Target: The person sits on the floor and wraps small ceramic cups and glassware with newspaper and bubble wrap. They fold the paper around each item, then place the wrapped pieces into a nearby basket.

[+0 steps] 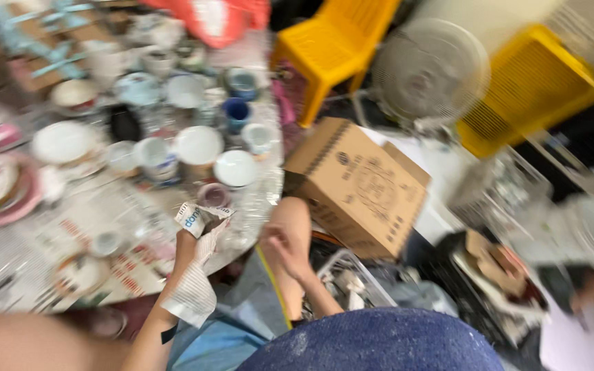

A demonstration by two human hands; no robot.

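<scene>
Head view, frame blurred by motion. Left hand (188, 242) raised at the counter (8, 275) edge, grip closed around a crumpled sheet of newspaper (197, 223); the paper wraps the fingers and trails down along the forearm. Right hand (282, 242) just right of the left grip, at the counter edge, apart from the paper; grip state cannot be told through the blur. Beyond the left grip: a small mauve cup (212, 195), then white bowls (235, 168) and cups. Right of the right hand: a cardboard box (355, 185), tilted.
</scene>
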